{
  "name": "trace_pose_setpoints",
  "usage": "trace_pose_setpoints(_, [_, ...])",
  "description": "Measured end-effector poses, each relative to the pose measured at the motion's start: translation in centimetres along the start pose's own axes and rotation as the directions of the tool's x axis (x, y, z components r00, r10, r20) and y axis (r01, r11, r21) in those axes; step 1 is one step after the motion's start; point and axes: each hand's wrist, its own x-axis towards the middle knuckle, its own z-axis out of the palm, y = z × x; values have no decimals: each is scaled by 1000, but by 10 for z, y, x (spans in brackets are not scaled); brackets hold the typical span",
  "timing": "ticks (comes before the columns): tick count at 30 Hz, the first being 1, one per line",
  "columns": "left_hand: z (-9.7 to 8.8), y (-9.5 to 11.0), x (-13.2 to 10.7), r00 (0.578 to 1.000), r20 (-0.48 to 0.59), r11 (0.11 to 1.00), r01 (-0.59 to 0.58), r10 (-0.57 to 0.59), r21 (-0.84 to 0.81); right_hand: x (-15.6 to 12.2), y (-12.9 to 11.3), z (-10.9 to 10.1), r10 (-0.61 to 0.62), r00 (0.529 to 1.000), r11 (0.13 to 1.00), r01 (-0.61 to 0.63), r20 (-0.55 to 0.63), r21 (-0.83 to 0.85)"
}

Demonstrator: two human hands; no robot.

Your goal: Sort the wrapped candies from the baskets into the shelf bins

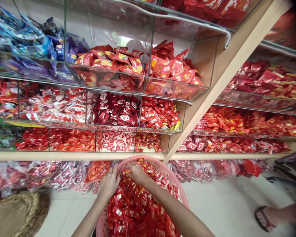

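Note:
A round pink plastic basket (184, 192) with a perforated wall stands in front of me, heaped with small red-wrapped candies (128, 207). Along its near-left rim, my left hand (108, 184) is closed, thumb on the inner side and fingers over the edge. My right hand (137, 173) reaches across the basket's far part, just above or touching the candies. Its fingers are blurred and partly turned away, so what they hold, if anything, does not show. White-and-red wrapped candies (164, 181) lie at the basket's right side.
Ahead, a wooden shelf (76, 156) carries clear bins of wrapped sweets, including red packets (108, 61) and blue packets (22, 36). Bagged candies (69, 174) lie beneath it. A woven basket (22, 210) stands at left. Another person's sandalled foot (263, 217) is at right.

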Motion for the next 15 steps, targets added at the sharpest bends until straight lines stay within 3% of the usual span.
trace_pose_setpoints(6, [1, 0, 2, 1000, 15, 1000, 7, -7, 1, 4, -4, -30, 82, 996, 994, -84, -30, -64])
trace_pose_setpoints(15, [-1, 1, 0, 1000, 13, 1000, 6, -6, 14, 5, -19, -14, 76, 983, 955, -24, 168, -295])
